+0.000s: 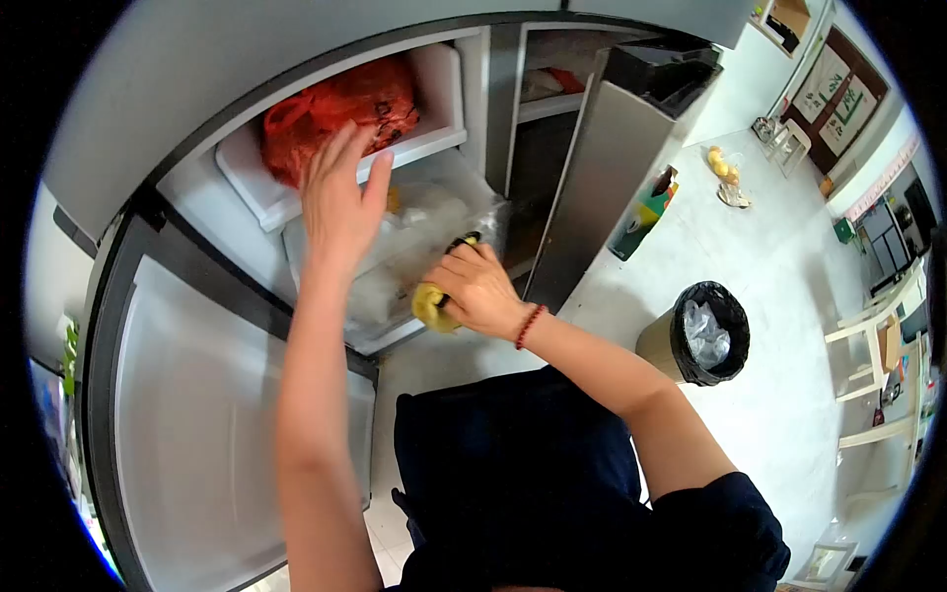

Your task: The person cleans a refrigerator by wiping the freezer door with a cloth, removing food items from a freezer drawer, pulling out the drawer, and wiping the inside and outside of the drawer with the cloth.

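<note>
My left hand point(340, 202) is raised in front of the upper freezer drawer point(434, 148), fingers stretched out and slightly blurred. Behind its fingertips lies a red plastic bag point(385, 89) in that drawer; I cannot tell whether they touch. My right hand point(477, 288) is closed around a crumpled yellow cloth-like thing point(431, 308) with dark parts. It is held over the front of the lower drawer point(390, 335), which is pulled out. Inside that drawer, clear plastic bags point(424, 212) with pale contents are partly hidden by my hands.
An open freezer door point(197, 414) stands on the left, another door point(602, 168) on the right. A bin point(661, 345) with a black liner stands on the floor. Farther off are yellow items point(723, 163) on the floor and white stools point(789, 146).
</note>
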Action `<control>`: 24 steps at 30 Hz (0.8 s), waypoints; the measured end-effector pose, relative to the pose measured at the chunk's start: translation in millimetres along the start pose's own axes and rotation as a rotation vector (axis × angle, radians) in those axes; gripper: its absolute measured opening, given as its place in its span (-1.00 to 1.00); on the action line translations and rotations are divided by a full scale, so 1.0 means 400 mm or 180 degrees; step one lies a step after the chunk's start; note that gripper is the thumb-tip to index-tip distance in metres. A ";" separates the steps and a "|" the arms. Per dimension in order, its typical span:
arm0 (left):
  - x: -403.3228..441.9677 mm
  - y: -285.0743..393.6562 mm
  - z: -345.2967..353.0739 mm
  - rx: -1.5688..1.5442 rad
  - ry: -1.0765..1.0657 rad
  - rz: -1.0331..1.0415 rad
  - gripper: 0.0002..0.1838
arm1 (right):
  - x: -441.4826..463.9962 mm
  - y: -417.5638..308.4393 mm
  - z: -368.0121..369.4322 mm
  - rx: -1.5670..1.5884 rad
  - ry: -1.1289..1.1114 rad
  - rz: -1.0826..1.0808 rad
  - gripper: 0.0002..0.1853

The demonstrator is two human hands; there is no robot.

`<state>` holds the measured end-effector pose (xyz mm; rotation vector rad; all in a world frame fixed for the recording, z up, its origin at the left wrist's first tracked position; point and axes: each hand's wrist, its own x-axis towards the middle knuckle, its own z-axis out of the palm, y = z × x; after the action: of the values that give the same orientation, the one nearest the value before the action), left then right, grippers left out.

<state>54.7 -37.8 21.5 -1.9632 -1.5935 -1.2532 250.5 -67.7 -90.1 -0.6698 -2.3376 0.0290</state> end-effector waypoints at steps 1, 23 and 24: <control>-0.008 0.028 -0.001 -0.0296 0.0146 0.0168 -0.67 | 0.017 0.013 0.015 -0.0019 0.0037 -0.0016 -0.61; -0.289 0.195 0.358 -0.3016 -0.2318 -0.1844 -0.43 | -0.266 0.157 -0.176 -0.1888 -0.1359 -0.0257 -0.83; -0.326 0.231 0.344 -0.3527 -0.2728 -0.2457 -0.36 | -0.289 0.161 -0.188 -0.1780 -0.1157 -0.0351 -0.80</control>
<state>197.6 -52.5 -133.1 -2.9355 -2.5851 -2.0572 399.7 -78.6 -117.5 -0.8535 -2.7523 -0.6202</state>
